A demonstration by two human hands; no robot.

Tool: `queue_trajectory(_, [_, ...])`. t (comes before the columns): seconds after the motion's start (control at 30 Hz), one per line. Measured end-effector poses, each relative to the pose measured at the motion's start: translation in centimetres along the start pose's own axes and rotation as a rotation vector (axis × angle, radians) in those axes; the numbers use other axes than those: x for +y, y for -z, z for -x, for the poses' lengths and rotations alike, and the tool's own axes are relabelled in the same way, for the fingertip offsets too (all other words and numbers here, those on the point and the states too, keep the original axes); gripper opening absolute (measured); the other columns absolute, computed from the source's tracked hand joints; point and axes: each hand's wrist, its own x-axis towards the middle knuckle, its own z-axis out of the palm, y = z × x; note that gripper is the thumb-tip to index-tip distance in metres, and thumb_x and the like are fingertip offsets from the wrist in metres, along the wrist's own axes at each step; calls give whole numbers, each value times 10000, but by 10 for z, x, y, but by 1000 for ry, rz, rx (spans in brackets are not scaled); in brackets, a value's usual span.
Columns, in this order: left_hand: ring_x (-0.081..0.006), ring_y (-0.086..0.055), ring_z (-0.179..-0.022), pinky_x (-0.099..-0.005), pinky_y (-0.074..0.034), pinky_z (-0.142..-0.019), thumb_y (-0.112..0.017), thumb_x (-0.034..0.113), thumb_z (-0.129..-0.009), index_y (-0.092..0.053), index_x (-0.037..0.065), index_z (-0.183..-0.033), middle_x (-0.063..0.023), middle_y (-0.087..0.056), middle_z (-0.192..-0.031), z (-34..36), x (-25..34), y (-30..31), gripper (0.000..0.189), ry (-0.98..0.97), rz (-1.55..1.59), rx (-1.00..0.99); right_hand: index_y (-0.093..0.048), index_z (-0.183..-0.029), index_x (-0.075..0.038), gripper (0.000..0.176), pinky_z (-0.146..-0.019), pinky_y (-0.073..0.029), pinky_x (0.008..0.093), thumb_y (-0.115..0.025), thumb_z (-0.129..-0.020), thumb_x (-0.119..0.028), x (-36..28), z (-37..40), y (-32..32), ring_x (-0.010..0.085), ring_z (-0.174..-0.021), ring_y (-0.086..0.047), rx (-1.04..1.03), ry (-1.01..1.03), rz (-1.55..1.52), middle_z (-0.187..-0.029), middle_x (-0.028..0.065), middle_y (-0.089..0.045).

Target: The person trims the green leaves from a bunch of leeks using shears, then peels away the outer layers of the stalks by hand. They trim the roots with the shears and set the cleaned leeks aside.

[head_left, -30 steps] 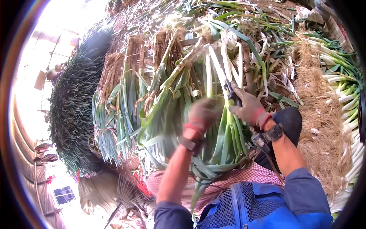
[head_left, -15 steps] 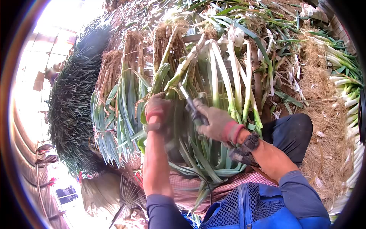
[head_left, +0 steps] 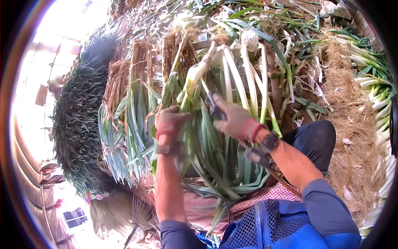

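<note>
My left hand (head_left: 171, 122), in a dirty work glove, is closed round the leafy part of a leek (head_left: 195, 76). The stalk leans up and right, its pale outer skin puffed out and loose. In my gloved right hand (head_left: 235, 118) is an air blow gun (head_left: 216, 108) with a dark body. Its thin nozzle points up and left at the leek, close to the loose skin. Just beyond stand several clean white leeks (head_left: 237, 76), roots up, leaning on a bar. Green leaves (head_left: 215, 162) hang below both hands.
Unpeeled leek bundles (head_left: 134, 91) with brown roots stand at left, before a dark green leaf stack (head_left: 78, 120). Peelings (head_left: 306, 83) and a strip of roots (head_left: 346, 124) lie at right, beside white leeks (head_left: 379, 103). A wire rake (head_left: 143, 211) is lower left.
The held leek's outer skin has swelled and come loose, showing white where a narrow yellowish stalk was. My right hand and the blow gun have shifted slightly up and right.
</note>
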Motion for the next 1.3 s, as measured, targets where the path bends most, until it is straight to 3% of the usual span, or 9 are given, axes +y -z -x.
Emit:
queue_trajectory(0.27, [-111, -644, -764, -317, -537, -732, -888, 227, -858, -804, -16, -1111, -46, -771, -866, 22, 21, 9, 361, 27, 169, -92, -373, -1681, -82, 875, -1209, -448, 416, -768, -930, -294, 0, -82, 55, 417, -1401, -594, 60, -200, 70, -1552, 266, -580])
queue_trajectory(0.47, [-92, -608, -765, -301, -513, -718, -885, 212, -891, -804, -32, -1061, -12, -744, -862, 38, 38, 12, 308, 74, 423, -171, -404, -1663, -64, 861, -1132, -500, 427, -780, -918, -278, 29, -89, 59, 422, -1310, -657, 164, -95, 69, -1472, 283, -638])
queue_trajectory(0.5, [-96, -616, -769, -299, -514, -718, -875, 208, -907, -802, -35, -1065, -14, -747, -873, 38, 36, 11, 299, 77, 479, -204, -397, -1668, -58, 859, -1011, -557, 398, -775, -918, -241, 33, -91, 60, 350, -1147, -734, 131, -133, 88, -1374, 233, -708])
queue_trajectory(0.63, [-105, -645, -776, -285, -520, -720, -840, 184, -945, -792, -46, -1099, -28, -756, -900, 54, 50, 17, 281, 123, 613, -274, -374, -1704, -163, 854, -877, -578, 337, -749, -937, -197, 36, -44, 63, 166, -978, -709, 40, -68, -204, -1285, 114, -730])
queue_trajectory(0.73, [-116, -661, -756, -281, -526, -708, -811, 157, -960, -786, -42, -1129, -33, -761, -910, 47, 45, 12, 262, 123, 625, -295, -309, -1731, -206, 899, -1071, -550, 381, -747, -945, -207, 39, 10, 45, 235, -1204, -696, -63, 2, -218, -1462, 127, -669])
queue_trajectory(0.87, [-126, -654, -698, -307, -526, -636, -805, 213, -958, -780, -45, -1097, -47, -752, -886, 65, 84, 31, 294, 99, 701, -180, -276, -1718, -64, 955, -1204, -443, 359, -793, -929, -210, 38, 87, 28, 286, -1376, -627, -113, 282, -102, -1514, 220, -619])
queue_trajectory(1.07, [-136, -647, -664, -303, -532, -615, -812, 229, -956, -785, -31, -1075, -36, -739, -841, 63, 113, 48, 288, -21, 752, -263, -295, -1711, -46, 986, -1103, -492, 333, -823, -899, -223, 44, 125, 51, 251, -1202, -684, -76, 148, -36, -1365, 188, -694])
queue_trajectory(1.17, [-132, -638, -649, -297, -524, -594, -814, 215, -976, -790, 3, -998, -33, -718, -793, 64, 114, 18, 214, 31, 763, -250, -349, -1699, -103, 922, -1039, -534, 385, -801, -904, -218, 38, 140, 71, 347, -1106, -728, 217, 52, -129, -1267, 256, -703])
queue_trajectory(1.3, [-120, -629, -667, -324, -520, -600, -800, 220, -988, -784, -33, -997, -43, -725, -785, 59, 102, -39, 254, 17, 632, -202, -325, -1698, -34, 921, -1098, -494, 327, -763, -907, -208, 41, 147, 82, 231, -1258, -668, -47, 115, -68, -1431, 210, -671])
